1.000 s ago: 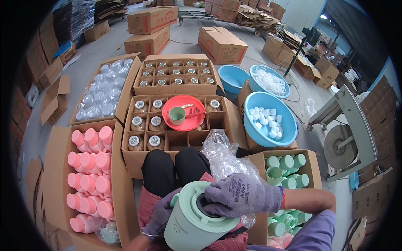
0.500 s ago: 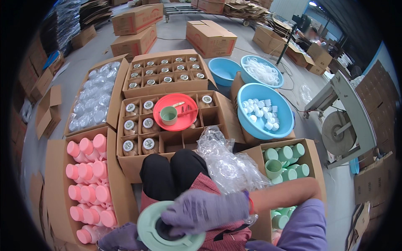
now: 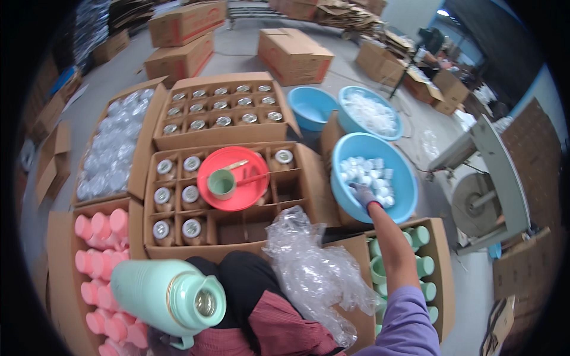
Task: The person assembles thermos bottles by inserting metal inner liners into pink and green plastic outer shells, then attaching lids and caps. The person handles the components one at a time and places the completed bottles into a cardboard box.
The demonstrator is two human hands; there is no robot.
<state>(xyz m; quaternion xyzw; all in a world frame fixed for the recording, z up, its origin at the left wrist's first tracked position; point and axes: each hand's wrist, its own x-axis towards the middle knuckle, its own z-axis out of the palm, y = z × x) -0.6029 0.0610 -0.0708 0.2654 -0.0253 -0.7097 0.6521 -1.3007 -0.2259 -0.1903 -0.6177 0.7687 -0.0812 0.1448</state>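
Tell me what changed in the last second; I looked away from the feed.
The right hand left the green flask top and reached out into the blue basin of small white caps. The flask, open-mouthed, rests tilted on the lap. Boxes and red plate stayed.

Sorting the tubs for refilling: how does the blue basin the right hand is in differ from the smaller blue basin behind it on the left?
The near basin holds small white caps, and the right hand reaches into it; the far-left basin looks empty with no hand near. The near basin also looks larger. Both are round, light blue, open-topped plastic tubs standing beside the cardboard boxes.
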